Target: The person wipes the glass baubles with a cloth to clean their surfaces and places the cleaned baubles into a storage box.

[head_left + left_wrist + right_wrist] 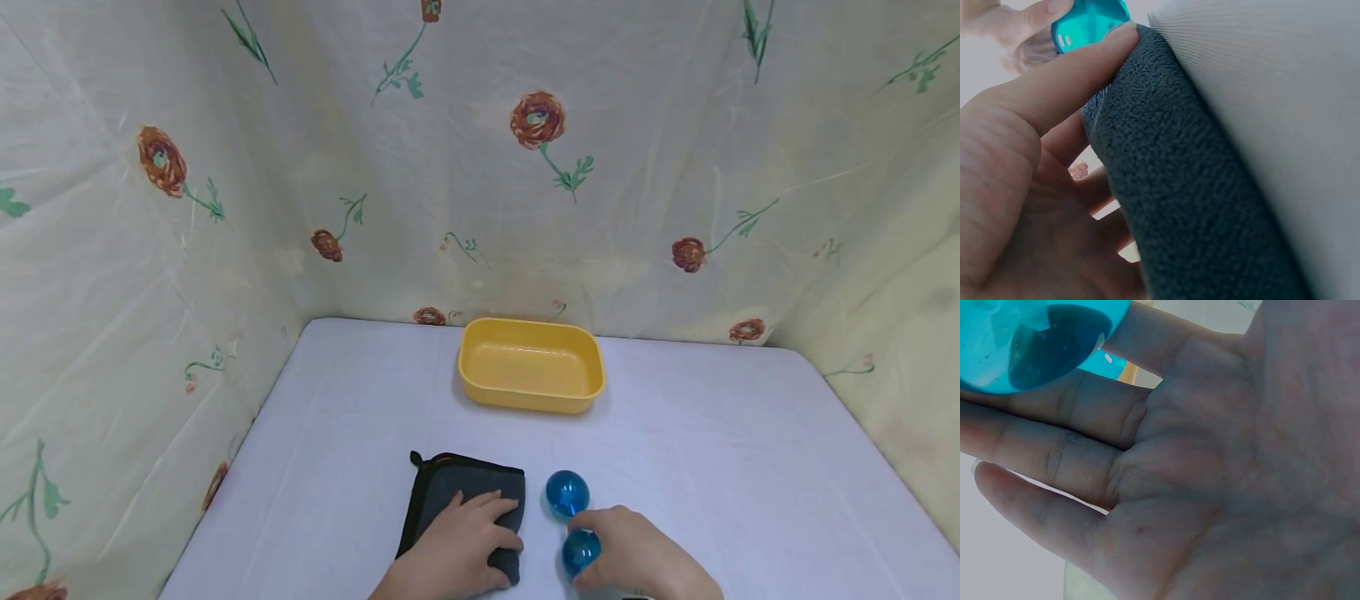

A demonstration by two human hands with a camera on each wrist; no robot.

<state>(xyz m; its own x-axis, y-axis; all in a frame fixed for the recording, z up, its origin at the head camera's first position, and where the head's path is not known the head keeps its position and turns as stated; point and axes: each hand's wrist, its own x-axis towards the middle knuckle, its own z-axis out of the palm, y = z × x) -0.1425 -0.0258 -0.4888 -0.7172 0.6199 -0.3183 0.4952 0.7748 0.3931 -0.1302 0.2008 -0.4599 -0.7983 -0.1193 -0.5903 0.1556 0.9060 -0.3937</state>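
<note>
My left hand point(468, 542) rests with fingers spread on a dark grey zip pouch point(468, 477) with black edging. In the left wrist view its thumb lies along the edge of the fuzzy dark pouch point(1166, 156), the other fingers partly hidden behind it. My right hand point(637, 552) holds a clear blue ball point(581, 550) between thumb and forefinger, close over the table. Seen from the right wrist, that ball point(1035, 344) sits at the fingers while the remaining fingers extend loosely. A second blue ball point(567, 493) lies just beyond it.
A yellow rectangular tray point(532, 400) stands near the table's back edge, with nothing inside. White cloth covers the table point(697, 433). Flower-patterned curtains point(622, 167) hang behind it and along both sides.
</note>
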